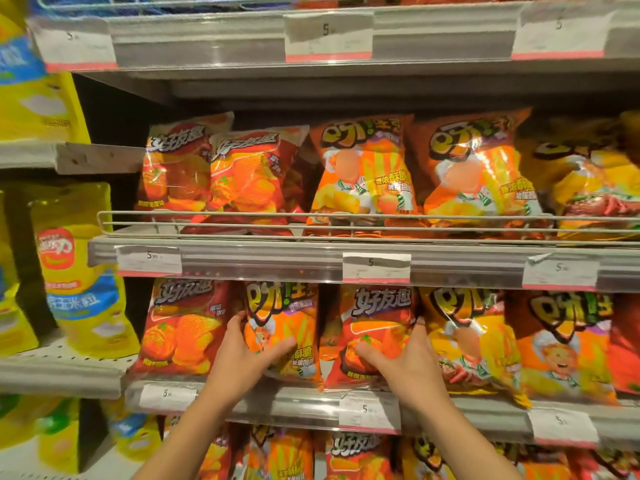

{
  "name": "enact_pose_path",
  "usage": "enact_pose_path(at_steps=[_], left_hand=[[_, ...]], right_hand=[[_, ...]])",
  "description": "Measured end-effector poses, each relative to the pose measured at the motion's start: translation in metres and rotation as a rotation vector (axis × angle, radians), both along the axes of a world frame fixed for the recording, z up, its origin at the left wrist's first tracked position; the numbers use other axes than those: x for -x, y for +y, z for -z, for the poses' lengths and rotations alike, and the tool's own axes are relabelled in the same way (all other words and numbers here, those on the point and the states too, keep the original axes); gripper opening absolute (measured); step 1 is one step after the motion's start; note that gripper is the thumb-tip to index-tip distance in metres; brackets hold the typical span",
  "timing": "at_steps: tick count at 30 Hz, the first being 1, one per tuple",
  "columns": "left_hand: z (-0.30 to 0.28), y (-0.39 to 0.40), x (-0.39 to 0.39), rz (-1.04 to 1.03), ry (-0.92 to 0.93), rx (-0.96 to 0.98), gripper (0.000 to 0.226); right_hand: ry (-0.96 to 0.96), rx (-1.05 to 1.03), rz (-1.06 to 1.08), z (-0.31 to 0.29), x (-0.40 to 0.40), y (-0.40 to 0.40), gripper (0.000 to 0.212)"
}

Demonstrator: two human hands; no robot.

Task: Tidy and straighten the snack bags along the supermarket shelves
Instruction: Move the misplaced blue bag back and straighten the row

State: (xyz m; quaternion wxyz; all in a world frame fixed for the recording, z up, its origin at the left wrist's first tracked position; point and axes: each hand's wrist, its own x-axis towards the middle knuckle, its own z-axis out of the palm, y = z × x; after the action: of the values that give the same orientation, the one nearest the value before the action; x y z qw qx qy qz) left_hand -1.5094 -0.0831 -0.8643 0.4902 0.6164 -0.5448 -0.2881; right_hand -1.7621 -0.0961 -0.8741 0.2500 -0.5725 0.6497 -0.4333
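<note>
On the lower shelf (304,407) stand several snack bags in a row. My left hand (242,355) grips an orange bag with a cartoon chef (287,320), fingers behind its left edge and thumb across its front. My right hand (405,362) grips the red chip bag (377,317) beside it, thumb on the front and fingers round its right edge. Both bags stand upright and touch each other. Another red chip bag (180,327) stands at the row's left end, and orange-yellow bags (474,341) stand to the right.
The shelf above (263,261) holds more red and orange bags behind a wire rail (242,214). Yellow and blue bags (83,278) fill the neighbouring unit on the left. White price tags (375,268) line the shelf edges. More bags show on the bottom shelf.
</note>
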Motion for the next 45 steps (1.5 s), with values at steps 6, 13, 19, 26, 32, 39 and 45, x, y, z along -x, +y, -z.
enact_pose_path(at_steps=[6, 13, 19, 26, 32, 39, 45], left_hand=[[0.010, -0.021, -0.009, 0.013, 0.014, -0.105, 0.108], [0.015, -0.027, -0.011, -0.013, 0.014, -0.081, 0.092], [0.000, -0.015, -0.007, -0.096, -0.025, -0.004, 0.110], [-0.027, 0.001, -0.002, -0.115, -0.066, -0.010, 0.118], [-0.031, 0.023, -0.014, -0.145, -0.065, -0.070, 0.122], [-0.017, 0.056, -0.044, -0.160, -0.007, -0.110, 0.128], [-0.018, 0.062, -0.047, -0.131, 0.023, -0.144, 0.117]], right_hand=[[-0.119, -0.107, -0.022, 0.003, 0.005, -0.024, 0.129], [-0.109, -0.092, 0.031, 0.007, 0.002, -0.026, 0.110], [-0.049, -0.043, 0.071, 0.004, -0.002, -0.019, 0.095], [0.014, -0.036, 0.117, -0.008, -0.009, -0.008, 0.103], [-0.061, -0.068, 0.090, -0.013, -0.014, -0.003, 0.079], [-0.072, -0.032, -0.087, -0.014, -0.023, 0.013, 0.032], [-0.083, -0.042, -0.156, -0.010, -0.004, 0.048, 0.025]])
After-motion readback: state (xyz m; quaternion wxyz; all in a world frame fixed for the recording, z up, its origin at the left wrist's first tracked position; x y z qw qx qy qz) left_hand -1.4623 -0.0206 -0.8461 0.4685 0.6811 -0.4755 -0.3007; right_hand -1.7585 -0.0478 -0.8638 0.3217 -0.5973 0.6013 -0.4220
